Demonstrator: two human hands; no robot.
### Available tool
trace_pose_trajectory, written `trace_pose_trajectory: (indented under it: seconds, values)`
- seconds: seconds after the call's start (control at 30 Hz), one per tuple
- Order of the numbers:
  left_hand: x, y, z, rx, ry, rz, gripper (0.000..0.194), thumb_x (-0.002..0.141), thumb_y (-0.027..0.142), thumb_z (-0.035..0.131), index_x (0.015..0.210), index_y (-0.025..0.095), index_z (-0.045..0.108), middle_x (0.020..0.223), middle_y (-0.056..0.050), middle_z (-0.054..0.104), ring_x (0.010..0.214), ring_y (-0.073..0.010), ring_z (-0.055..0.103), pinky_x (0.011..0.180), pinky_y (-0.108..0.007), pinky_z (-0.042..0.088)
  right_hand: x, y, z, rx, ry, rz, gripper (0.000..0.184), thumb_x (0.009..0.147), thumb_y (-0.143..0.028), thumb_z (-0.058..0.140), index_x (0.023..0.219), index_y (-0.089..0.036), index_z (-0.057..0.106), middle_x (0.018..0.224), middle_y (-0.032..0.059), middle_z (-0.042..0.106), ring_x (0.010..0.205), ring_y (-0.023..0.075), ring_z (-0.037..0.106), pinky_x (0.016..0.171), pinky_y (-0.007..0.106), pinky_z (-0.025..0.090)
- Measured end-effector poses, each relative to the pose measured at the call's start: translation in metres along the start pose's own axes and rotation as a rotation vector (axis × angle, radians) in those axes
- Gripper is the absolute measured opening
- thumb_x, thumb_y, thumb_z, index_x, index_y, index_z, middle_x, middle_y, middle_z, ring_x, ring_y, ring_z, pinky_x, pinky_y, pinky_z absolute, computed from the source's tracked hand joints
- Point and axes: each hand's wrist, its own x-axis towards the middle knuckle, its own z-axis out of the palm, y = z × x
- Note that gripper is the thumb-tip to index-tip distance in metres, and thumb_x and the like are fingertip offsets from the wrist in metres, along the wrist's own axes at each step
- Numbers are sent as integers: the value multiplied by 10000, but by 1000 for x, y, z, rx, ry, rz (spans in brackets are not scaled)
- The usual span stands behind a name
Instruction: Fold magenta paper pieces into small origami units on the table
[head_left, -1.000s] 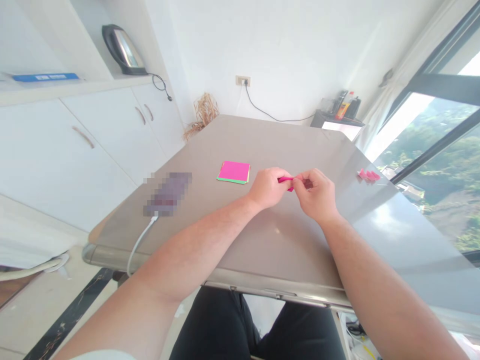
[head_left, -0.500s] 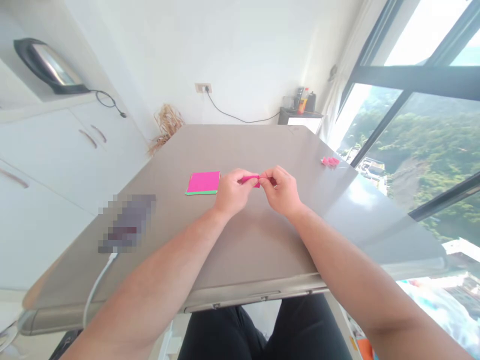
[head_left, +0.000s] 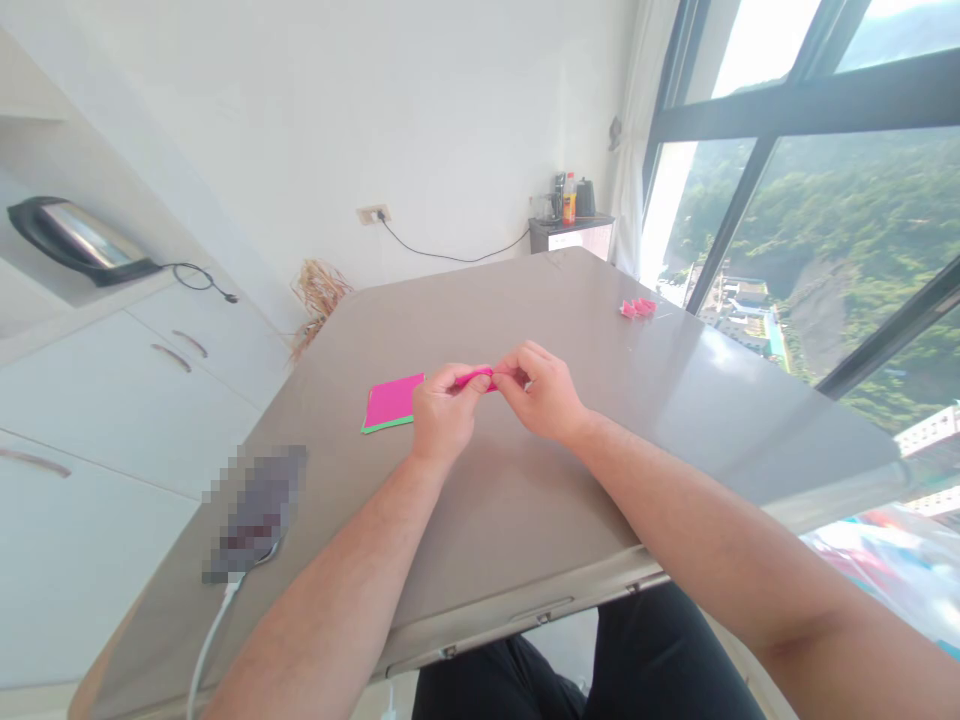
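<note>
Pink paper (head_left: 472, 377) over table (head_left: 510, 530), well in from near edge. Left hand (head_left: 444, 412) pinches it between thumb and fingers; right hand (head_left: 541, 392) pinches its right end. Paper stack (head_left: 391, 402) lies toward left edge.

Table (head_left: 525, 530): folded paper (head_left: 474, 377) btwn L hand (head_left: 444, 412) and R hand (head_left: 543, 392), approx. mid; paper stack (head_left: 393, 400) immed. L of L hand; blurred object (head_left: 259, 515), near L, w/ 1 cable (head_left: 202, 640); small pieces (head_left: 637, 309), far R, window (head_left: 862, 230) beyond. Behind: wall socket (head_left: 369, 214); cabinet (head_left: 577, 237) w/ 1 bottle (head_left: 569, 202) atop. Far L: kettle (head_left: 82, 240) on shelf (head_left: 82, 308).
</note>
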Motion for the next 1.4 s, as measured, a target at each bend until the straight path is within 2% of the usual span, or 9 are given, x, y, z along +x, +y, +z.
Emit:
trace_pose_trajectory:
  seconds: [0.13, 0.27, 0.37, 0.5, 0.63, 0.83, 1.2, 1.4]
  values:
    - [-1, 0, 0, 38, 19, 9, 152, 774, 346, 767, 853, 217, 776, 845, -32, 771, 800, -191, 721, 773, -322, 580, 0, -1, 0, -70, -23, 25, 111, 885, -248, 544, 779, -225, 565, 797, 10, 581, 704, 138, 515, 669, 286, 426]
    - [0, -1, 0, 44, 10, -10, 154, 763, 345, 774, 850, 217, 779, 852, -35, 773, 814, -196, 721, 779, -328, 581, 1, -3, 0, -38, -47, 58, 111, 872, -236, 537, 764, -221, 555, 781, 5, 574, 689, 134, 509, 649, 283, 419]
    - [1, -2, 0, -21, -4, -55, 185, 751, 364, 785, 852, 209, 781, 858, -42, 774, 818, -201, 724, 785, -342, 596, 1, -4, -1, 70, -47, 173, 77, 840, -285, 607, 805, -220, 585, 806, 6, 598, 681, 131, 529, 639, 284, 448]
    - [3, -4, -1, -99, -9, -102, 296, 722, 398, 816, 930, 191, 773, 897, -58, 773, 832, -206, 725, 790, -354, 606, 2, -4, -2, 280, -91, 333, 281, 795, -396, 699, 1002, -210, 658, 904, 31, 666, 724, 140, 581, 663, 300, 496]
    - [2, -4, -2, -75, -41, -68, 409, 703, 410, 840, 1032, 193, 729, 814, -44, 753, 740, -181, 711, 719, -321, 592, 4, -4, -4, 406, -153, 418, 251, 782, -402, 716, 904, -184, 701, 821, 33, 701, 696, 139, 596, 649, 297, 502]
    - [2, -5, -2, -33, -17, -23, 396, 688, 429, 851, 973, 206, 688, 742, -13, 703, 667, -155, 678, 645, -275, 553, 5, -7, -5, 392, -112, 432, 163, 778, -346, 698, 770, -184, 708, 712, 9, 683, 638, 125, 573, 625, 282, 476]
    - [3, -8, -2, -60, -24, -53, 349, 701, 397, 835, 947, 201, 686, 764, -21, 714, 692, -162, 692, 666, -287, 557, 4, -8, -2, 429, -59, 434, 165, 781, -342, 683, 723, -189, 697, 668, 2, 661, 618, 125, 566, 595, 274, 461]
    - [3, -5, 0, -157, 8, -82, 328, 694, 338, 839, 938, 191, 678, 812, -31, 747, 743, -160, 709, 712, -297, 574, 4, -7, -3, 448, -109, 466, 178, 773, -365, 710, 795, -191, 735, 717, 19, 693, 633, 132, 587, 608, 287, 490]
